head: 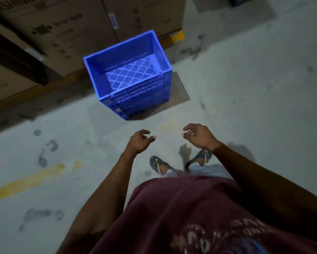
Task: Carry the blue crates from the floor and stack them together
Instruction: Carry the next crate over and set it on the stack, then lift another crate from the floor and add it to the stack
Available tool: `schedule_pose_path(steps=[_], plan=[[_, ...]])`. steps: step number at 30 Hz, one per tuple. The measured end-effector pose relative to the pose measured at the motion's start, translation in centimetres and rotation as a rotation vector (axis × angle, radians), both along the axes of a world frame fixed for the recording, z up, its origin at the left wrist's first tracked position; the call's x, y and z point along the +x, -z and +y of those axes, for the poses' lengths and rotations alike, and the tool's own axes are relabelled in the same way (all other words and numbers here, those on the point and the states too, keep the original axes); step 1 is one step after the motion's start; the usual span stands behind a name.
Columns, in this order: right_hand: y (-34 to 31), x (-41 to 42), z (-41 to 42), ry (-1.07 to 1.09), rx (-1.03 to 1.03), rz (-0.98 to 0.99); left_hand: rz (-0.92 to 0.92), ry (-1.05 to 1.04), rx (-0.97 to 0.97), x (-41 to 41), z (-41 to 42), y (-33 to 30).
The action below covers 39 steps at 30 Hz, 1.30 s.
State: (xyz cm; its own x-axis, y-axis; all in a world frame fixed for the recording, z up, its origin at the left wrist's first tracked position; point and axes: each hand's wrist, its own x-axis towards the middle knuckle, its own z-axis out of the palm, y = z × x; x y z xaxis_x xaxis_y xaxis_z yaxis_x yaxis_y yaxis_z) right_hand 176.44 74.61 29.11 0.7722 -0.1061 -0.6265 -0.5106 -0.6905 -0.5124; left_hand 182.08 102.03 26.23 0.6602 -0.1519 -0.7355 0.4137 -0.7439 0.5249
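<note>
A stack of blue crates [135, 96] stands on the concrete floor ahead of me, its top crate empty with a lattice bottom showing. How many crates make up the stack I cannot tell. My left hand [138, 141] hangs in the air below the stack, fingers loosely curled, holding nothing. My right hand [199, 134] is level with it to the right, also loosely curled and empty. Both hands are apart from the crates.
Large cardboard boxes [66, 30] stand along the wall behind the stack. A flat piece of cardboard [179, 92] lies under and right of the crates. Yellow paint marks [27, 182] cross the floor at left. My sandalled feet [159, 165] are below my hands.
</note>
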Motion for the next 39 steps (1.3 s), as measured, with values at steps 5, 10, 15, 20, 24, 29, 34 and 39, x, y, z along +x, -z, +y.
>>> schedule_pose_path(steps=[5, 10, 15, 20, 24, 29, 34, 39], plan=[[1.0, -5.1, -2.9, 0.224, 0.055, 0.106, 0.043, 0.203, 0.079, -2.3, -2.2, 0.7], [1.6, -13.2, -7.1, 0.422, 0.079, 0.137, 0.076, 0.433, 0.156, -4.8, -7.0, 1.5], [2.4, -24.8, -11.8, 0.634, 0.124, 0.118, 0.041, 0.705, 0.214, -8.4, -14.4, 1.9], [2.7, -37.7, -18.0, 0.839, 0.141, 0.080, -0.062, 0.888, 0.228, -13.9, -25.1, 0.4], [2.5, -47.6, -22.3, 0.964, 0.156, 0.080, -0.093, 1.015, 0.178, -21.5, -35.2, -0.8], [2.1, -58.8, -26.1, 1.205, 0.191, 0.045, -0.066, 1.185, 0.055, -33.0, -46.8, -0.9], [2.7, -67.2, -28.4, 1.478, 0.229, 0.014, -0.057, 1.438, -0.040, -43.6, -56.6, -1.3], [3.7, -72.4, -30.6, 1.722, 0.265, 0.001, -0.008, 1.661, -0.048, -51.6, -65.6, -0.2]])
